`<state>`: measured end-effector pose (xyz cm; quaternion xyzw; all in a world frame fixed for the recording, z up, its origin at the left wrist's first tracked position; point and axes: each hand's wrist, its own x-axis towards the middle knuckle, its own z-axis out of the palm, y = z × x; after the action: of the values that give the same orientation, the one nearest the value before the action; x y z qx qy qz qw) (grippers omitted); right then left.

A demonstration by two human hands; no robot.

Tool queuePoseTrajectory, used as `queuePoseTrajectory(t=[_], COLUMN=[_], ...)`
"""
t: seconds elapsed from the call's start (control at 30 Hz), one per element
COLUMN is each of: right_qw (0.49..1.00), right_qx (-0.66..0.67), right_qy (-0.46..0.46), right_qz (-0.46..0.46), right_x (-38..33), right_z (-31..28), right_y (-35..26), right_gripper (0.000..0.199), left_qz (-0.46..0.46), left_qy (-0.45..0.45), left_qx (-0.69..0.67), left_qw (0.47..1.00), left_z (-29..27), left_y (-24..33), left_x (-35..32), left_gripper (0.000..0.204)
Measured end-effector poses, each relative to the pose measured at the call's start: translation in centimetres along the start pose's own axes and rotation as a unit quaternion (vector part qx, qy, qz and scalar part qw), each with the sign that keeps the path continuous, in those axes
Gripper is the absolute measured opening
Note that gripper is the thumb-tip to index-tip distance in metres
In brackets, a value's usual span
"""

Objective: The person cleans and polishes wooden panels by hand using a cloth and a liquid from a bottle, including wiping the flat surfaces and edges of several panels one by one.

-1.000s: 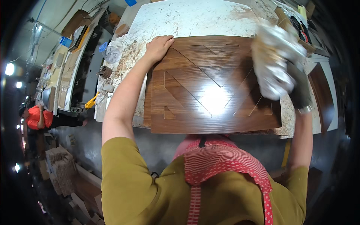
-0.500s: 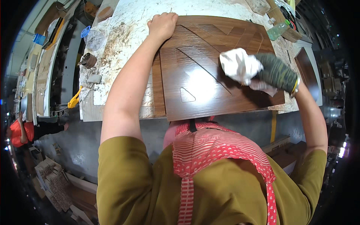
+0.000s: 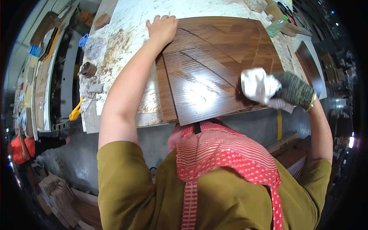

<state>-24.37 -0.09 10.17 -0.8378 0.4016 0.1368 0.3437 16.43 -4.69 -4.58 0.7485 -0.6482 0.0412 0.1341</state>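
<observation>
1. The work in hand looks like wiping down a dark brown wooden panel with grooved diagonal lines, which lies flat on a white, stained workbench, its near edge just over the bench's near edge.
2. How far along it is, is hard to judge. The panel shines across its middle, so much of the surface seems already gone over. The cloth sits at the near right corner, so that corner appears to be the part being done. I cannot tell whether the far side has been wiped.
3. The left hand lies open and flat, palm down, on the far left corner of the panel, fingers spread over its edge. It grips nothing and seems to steady the panel.
4. The right hand wears a dark green glove and is closed around a bunched white cloth, pressing it onto the panel near its right edge.
5. A narrower brown strip lies just left of the panel, touching it.
6. A yellow-handled tool lies at the bench's near left edge, well apart from both hands.
</observation>
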Motion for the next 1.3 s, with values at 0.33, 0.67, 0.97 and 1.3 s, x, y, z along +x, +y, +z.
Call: queuePoseTrajectory(t=[0.33,0.67,0.97,1.3], right_qw=[0.920,0.879,0.953,0.885], right_qx=[-0.058,0.000,-0.053,-0.112], right_qy=[0.363,0.475,0.294,0.449], right_qz=[-0.138,0.028,0.048,0.056], right_x=[3.0,-1.6,4.6,10.4], right_z=[10.6,1.8,3.4,-10.1], right_y=[-3.4,11.0,3.2,12.0], right_gripper=[0.036,0.035,0.030,0.042], left_qz=[0.039,0.047,0.031,0.054], left_qy=[-0.070,-0.034,-0.045,-0.032], left_qx=[0.001,0.011,-0.008,-0.008], left_qw=[0.997,0.998,0.998,0.998], left_z=[0.3,0.8,0.3,0.0], left_y=[8.2,7.8,7.8,7.9], left_x=[2.0,2.2,1.9,2.0], left_gripper=[0.056,0.054,0.054,0.050])
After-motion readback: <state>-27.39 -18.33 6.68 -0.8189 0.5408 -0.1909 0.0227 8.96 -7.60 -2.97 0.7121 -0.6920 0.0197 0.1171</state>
